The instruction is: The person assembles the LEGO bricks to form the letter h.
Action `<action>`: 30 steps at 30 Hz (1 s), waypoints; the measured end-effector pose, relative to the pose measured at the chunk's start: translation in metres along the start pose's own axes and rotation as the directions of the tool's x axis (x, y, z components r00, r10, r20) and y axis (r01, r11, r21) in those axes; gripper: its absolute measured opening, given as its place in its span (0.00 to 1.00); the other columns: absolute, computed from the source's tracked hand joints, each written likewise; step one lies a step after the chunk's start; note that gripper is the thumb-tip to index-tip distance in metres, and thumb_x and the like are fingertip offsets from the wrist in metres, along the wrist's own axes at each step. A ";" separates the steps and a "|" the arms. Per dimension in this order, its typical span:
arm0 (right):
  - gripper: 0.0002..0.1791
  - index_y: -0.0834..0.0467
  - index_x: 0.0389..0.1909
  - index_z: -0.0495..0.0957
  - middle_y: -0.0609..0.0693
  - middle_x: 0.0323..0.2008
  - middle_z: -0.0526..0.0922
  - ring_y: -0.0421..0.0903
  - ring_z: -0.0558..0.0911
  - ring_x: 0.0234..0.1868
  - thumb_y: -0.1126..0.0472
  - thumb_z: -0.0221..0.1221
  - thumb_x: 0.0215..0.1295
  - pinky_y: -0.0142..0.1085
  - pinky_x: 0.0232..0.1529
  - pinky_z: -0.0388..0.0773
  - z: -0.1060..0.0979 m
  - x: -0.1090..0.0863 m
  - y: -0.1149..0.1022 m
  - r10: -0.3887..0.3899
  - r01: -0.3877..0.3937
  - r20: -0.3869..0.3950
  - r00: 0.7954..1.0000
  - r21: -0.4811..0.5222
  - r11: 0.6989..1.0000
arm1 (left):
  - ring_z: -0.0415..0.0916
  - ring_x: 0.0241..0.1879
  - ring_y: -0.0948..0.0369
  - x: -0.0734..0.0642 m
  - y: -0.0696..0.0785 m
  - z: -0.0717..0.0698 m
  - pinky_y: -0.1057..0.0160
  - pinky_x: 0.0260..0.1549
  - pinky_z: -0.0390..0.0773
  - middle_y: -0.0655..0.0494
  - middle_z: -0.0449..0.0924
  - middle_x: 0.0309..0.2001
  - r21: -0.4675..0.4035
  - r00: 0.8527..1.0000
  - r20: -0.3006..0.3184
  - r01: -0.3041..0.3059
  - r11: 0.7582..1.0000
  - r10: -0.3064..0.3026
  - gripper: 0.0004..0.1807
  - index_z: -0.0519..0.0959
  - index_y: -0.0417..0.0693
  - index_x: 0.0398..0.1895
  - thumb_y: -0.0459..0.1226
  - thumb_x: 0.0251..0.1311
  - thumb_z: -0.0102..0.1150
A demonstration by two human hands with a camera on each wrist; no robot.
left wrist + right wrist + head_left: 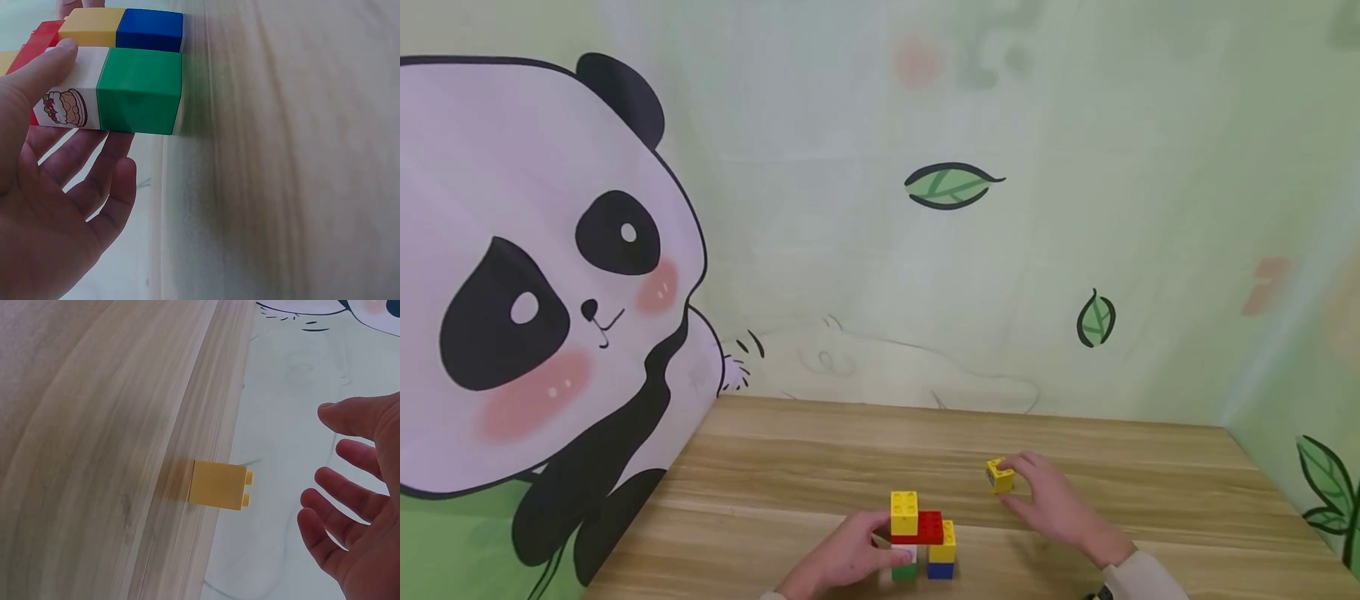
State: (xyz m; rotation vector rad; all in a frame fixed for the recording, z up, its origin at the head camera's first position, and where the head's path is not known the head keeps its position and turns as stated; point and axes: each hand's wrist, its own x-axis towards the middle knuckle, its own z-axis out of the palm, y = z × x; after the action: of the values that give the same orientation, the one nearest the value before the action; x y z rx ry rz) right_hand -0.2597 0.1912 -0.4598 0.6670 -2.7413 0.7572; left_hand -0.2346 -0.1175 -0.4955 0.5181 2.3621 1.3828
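My left hand (852,550) grips the left column of a small toy-brick structure, its thumb lying on the white brick (87,75), which has a cake picture. Below the white brick is a green brick (140,90); above it come a red brick (931,527) and a yellow brick (904,512). The red brick reaches across to a second column, a yellow brick (943,546) on a blue one (940,571). Farther back on the right, my right hand (1056,506) hovers with parted fingers by a loose yellow brick (217,484), which stands on the table apart from it.
The structure and loose brick stand on a wood-grain table (790,467). Behind the table rises a pale green wall (850,275) with painted leaves. A large painted panda (572,275) covers the left wall.
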 end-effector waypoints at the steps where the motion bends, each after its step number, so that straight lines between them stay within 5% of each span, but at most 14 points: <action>1: 0.22 0.60 0.50 0.76 0.51 0.47 0.77 0.51 0.76 0.50 0.63 0.68 0.53 0.48 0.51 0.74 0.000 0.000 0.001 -0.004 0.004 -0.004 1.000 0.000 1.000 | 0.74 0.39 0.63 0.000 0.000 0.000 0.56 0.41 0.77 0.66 0.80 0.40 0.000 1.000 0.001 -0.001 1.000 0.001 0.17 0.80 0.62 0.47 0.50 0.52 0.67; 11: 0.22 0.60 0.50 0.76 0.53 0.49 0.76 0.53 0.75 0.51 0.64 0.68 0.53 0.50 0.50 0.74 -0.003 0.009 0.002 -0.008 0.008 -0.017 1.000 0.002 1.000 | 0.75 0.39 0.65 0.001 0.002 -0.001 0.61 0.39 0.77 0.67 0.81 0.40 0.029 0.999 0.001 -0.046 0.999 0.046 0.18 0.80 0.61 0.47 0.48 0.53 0.67; 30: 0.21 0.60 0.52 0.75 0.54 0.50 0.76 0.55 0.75 0.52 0.62 0.66 0.56 0.50 0.51 0.73 0.001 0.013 0.008 0.067 -0.068 0.021 0.998 0.023 0.997 | 0.75 0.40 0.65 0.001 0.001 -0.001 0.59 0.41 0.76 0.68 0.80 0.40 0.030 0.999 0.007 -0.031 0.999 0.031 0.19 0.79 0.64 0.48 0.51 0.52 0.67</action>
State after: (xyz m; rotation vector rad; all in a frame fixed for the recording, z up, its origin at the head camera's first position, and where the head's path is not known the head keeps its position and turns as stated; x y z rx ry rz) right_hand -0.2750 0.1919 -0.4598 0.5926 -2.7896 0.8032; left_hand -0.2361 -0.1172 -0.4947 0.5697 2.3827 1.3584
